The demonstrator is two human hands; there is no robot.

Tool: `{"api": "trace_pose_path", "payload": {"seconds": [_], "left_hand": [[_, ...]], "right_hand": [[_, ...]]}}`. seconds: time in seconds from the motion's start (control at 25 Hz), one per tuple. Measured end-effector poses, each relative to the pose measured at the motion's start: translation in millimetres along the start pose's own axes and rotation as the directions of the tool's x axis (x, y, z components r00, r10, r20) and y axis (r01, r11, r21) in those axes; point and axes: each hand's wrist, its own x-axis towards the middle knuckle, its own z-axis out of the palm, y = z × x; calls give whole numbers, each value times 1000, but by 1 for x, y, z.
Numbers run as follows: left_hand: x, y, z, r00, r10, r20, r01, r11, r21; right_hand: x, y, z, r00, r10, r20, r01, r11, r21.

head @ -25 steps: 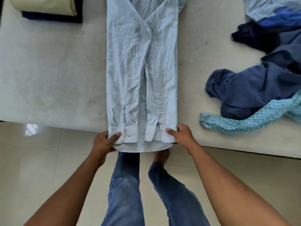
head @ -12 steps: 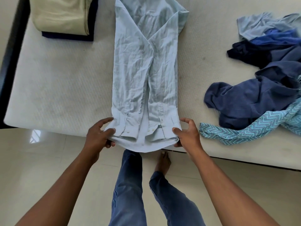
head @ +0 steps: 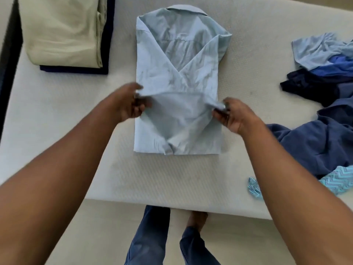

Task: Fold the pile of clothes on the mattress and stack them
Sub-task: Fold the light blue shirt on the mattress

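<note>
**Figure.** Light blue shirt (head: pixel 177 73) lying at the middle of the mattress (head: pixel 152 178), collar toward the mattress's far edge. The sleeves are folded in across the shirt and its lower half is doubled up toward the collar.

The left hand (head: pixel 128 104) pinches the left corner of the raised hem, and the right hand (head: pixel 236 115) pinches the right corner. Both hands have fingers curled onto cloth, though motion blur hides the exact finger placement. The hem spans between the hands above mid-mattress, with the fold line lying toward the mattress's near edge.

A stack (head: pixel 61 31) of folded garments, cream over navy, sits at the mattress's far left corner. The unfolded pile (head: pixel 315 140) of blue garments lies along the mattress's right side, and a chevron-patterned piece (head: pixel 338 178) trails toward its near edge.

Handling, as a judgement: the shirt is thin woven fabric, light, limp and creased. It will sag wherever it is unsupported. It is best held at two corners of one edge, kept under light tension and laid down flat. For transfer to the stack, support from beneath both short sides would likely keep the folds from slipping open.
</note>
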Motion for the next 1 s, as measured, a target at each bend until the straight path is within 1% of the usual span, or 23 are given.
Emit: {"api": "trace_pose_path", "payload": {"seconds": [0.08,0.12,0.16,0.2,0.24,0.28,0.32,0.36,0.4,0.44,0.48,0.52,0.56,0.6,0.64,0.72,0.76,0.8,0.84,0.88,0.92,0.96,1.0], "left_hand": [[34,32,-4,998,48,26,-41,972,-230],[48,40,-6,995,93,-25,-96,939,-331],[59,43,-8,981,142,-133,-181,917,-356],[63,39,-9,944,193,-269,-272,916,-295],[64,29,-9,885,254,-390,-347,918,-190],[62,15,-9,830,321,-456,-397,915,-78],[58,-2,-9,803,386,-454,-425,905,17],[52,-19,-9,788,460,-410,-450,884,127],[46,-34,-9,758,557,-339,-486,829,276],[43,-44,-9,708,666,-235,-531,721,444],[45,-48,-9,641,761,-102,-583,568,580],[51,-46,-9,577,816,40,-625,410,664],[61,-39,-10,549,817,178,-642,276,715],[71,-29,-11,578,761,294,-632,188,752],[80,-18,-14,634,676,375,-600,125,790],[94,4,-19,736,515,439,-525,24,851],[96,12,-20,763,462,452,-506,-8,863],[96,19,-19,783,423,456,-497,-15,867],[96,25,-14,801,385,458,-495,-4,869],[97,30,-8,820,338,462,-494,9,870],[97,33,-1,836,290,466,-490,12,872],[98,34,4,841,258,476,-492,-3,871],[99,34,7,832,248,497,-512,-2,859]], "right_hand": [[37,-22,20,999,-37,2,36,977,208],[51,-27,27,996,-81,-20,84,956,280],[60,-29,31,987,-140,-79,157,944,289],[61,-27,34,963,-209,-173,246,941,233],[57,-21,35,921,-284,-267,326,936,131],[52,-11,35,875,-356,-329,380,925,11],[46,1,34,839,-410,-358,398,911,-111],[41,15,33,821,-446,-358,393,895,-214],[35,28,34,813,-481,-328,391,869,-304],[32,38,35,797,-544,-263,422,812,-403],[30,46,38,753,-642,-144,489,692,-532],[32,49,42,679,-734,19,563,503,-656],[38,48,46,602,-771,207,620,288,-730],[47,43,53,551,-741,383,652,97,-752],[57,36,61,537,-661,523,669,-43,-742],[71,19,77,528,-460,714,706,-230,-670],[76,13,83,514,-395,761,722,-280,-633],[79,7,85,509,-376,774,733,-282,-619],[79,2,87,512,-407,757,733,-252,-631],[77,0,88,512,-497,700,722,-193,-665],[75,1,87,527,-614,588,691,-93,-717],[77,6,85,577,-701,419,638,67,-767],[74,11,84,668,-705,238,559,264,-786]]}}
